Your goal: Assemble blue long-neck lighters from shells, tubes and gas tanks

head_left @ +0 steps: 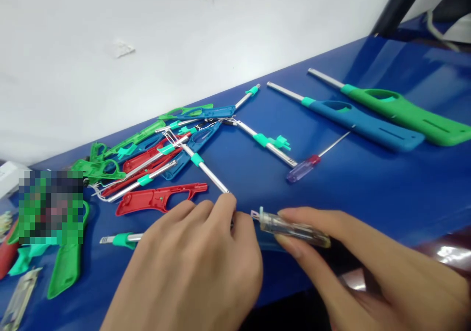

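Far left of the screwdriver, near the front, lies a loose tank, and just beyond it a green shell. Here's the pile now, a tangle of red, blue and green left of the screwdriver, with a red shell on its near side. Down to the front and left of the screwdriver comes the left hand, curled tight with its knuckles up; whatever it grips is hidden, can't tell. Just on the near side of the screwdriver, there's the tank! The right hand has it, thumb and finger pinched onto the clear tank, its clip end pointing at the left hand. One rod ends just beside the screwdriver's handle. And beyond the screwdriver, to its right: blue lighter, then green lighter.
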`<state>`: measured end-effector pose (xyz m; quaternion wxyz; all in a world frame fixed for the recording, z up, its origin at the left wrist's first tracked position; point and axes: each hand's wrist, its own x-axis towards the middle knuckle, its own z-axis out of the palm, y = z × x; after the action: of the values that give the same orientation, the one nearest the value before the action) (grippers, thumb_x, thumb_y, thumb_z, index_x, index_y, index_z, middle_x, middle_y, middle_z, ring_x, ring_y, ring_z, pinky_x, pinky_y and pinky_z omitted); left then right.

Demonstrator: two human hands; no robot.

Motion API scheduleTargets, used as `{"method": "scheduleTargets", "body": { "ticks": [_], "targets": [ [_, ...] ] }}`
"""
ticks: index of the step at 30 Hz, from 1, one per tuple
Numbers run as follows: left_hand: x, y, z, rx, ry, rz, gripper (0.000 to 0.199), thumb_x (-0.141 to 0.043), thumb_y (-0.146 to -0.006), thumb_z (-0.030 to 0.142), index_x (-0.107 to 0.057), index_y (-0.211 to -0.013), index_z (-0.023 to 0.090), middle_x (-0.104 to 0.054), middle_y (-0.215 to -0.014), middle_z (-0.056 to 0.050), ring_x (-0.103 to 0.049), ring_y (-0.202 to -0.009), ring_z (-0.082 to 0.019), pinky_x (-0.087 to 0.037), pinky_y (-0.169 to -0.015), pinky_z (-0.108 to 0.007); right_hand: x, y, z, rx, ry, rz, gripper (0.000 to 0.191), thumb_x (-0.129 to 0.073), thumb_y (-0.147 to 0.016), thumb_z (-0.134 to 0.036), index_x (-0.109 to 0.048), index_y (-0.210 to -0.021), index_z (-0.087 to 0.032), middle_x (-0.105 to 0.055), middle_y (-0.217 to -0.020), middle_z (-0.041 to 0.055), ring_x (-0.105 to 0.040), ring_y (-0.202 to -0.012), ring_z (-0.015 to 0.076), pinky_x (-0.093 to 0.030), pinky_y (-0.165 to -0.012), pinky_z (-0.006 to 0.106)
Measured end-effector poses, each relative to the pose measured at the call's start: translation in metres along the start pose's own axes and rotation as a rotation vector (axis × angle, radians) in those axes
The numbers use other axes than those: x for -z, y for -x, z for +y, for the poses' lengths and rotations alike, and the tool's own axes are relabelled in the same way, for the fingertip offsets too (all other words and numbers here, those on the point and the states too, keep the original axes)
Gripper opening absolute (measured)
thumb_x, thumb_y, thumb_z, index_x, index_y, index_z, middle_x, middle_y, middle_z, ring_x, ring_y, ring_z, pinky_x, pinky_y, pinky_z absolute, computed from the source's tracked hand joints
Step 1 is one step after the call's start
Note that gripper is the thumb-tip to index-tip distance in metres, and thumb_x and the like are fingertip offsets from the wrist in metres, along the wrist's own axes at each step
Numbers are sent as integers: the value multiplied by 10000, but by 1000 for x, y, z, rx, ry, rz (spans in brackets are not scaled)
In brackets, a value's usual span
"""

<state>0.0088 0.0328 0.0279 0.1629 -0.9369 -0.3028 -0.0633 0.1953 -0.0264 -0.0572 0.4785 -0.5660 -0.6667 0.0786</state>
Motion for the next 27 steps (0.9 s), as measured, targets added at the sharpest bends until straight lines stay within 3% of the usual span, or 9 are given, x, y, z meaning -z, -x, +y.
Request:
{"method": "scheduleTargets", "body": {
  "ticks": [4, 10, 16, 23, 27],
  "targets": [
    [1, 1, 2, -44, -33, -25, 332, -419, -746, 75, -721, -723, 209, -721, -678, -105, -653, -450, -266, -583, -439, -377, 3, -1, -1, -10, 22, -27, 161, -657, -1045, -287, -686, -1202, -306, -840, -1041, -80, -813, -939, 136, -644, -918, 193],
    [-2, 5, -3, -57, 2, 30, 374, -411, -758, 13, -749, -769, 172, -761, -764, -116, -729, -576, -275, -622, -530, -373, 2, -5, -5, 0, 31, -12, 122, -634, -1067, -312, -720, -1152, -292, -839, -1052, -98, -815, -930, 122, -639, -916, 179],
    [-1, -3, 1, -5, 14, -63, 296, -499, -719, 39, -748, -754, 194, -730, -687, -79, -661, -492, -268, -588, -444, -385, -3, -6, -5, 28, 60, 71, 105, -666, -1053, -263, -761, -1096, -257, -832, -945, -96, -809, -889, 100, -628, -915, 153],
    [1, -6, 4, -23, 49, -29, 302, -458, -754, 45, -714, -713, 200, -682, -623, -68, -622, -485, -246, -529, -420, -347, -2, -3, 1, 76, 75, 94, 99, -722, -1016, -229, -773, -1101, -226, -839, -1046, -79, -762, -789, 54, -607, -890, 116],
    [-14, 5, 5, 94, 192, 1, 295, -467, -820, 41, -697, -781, 220, -698, -702, -54, -644, -602, -232, -589, -596, -356, 1, -6, -3, 99, 102, 68, 86, -715, -1014, -211, -769, -1080, -221, -841, -1030, -67, -773, -838, 59, -583, -913, 110]
  ]
}}
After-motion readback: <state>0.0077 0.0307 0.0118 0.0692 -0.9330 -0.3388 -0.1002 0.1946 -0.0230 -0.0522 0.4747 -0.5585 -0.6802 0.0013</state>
